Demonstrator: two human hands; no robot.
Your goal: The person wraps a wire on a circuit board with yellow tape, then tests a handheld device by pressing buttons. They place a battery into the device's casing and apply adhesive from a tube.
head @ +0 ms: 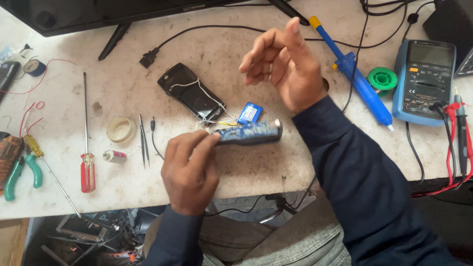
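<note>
I see the blue circuit board lying on the worktop, near its front edge. My left hand closes its grip on the board's left end. My right hand hangs above the board, grip loose and empty. Just behind the board: a small blue battery and a wired black casing. Left of the board: tweezers and a red screwdriver.

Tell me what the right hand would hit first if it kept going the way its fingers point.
The right hand is raised, fingers pointing up and away toward the bench's far edge. The first thing in that line looks like the black cable, then the monitor base; since the hand's height is unclear, it might pass over the cable.
</note>
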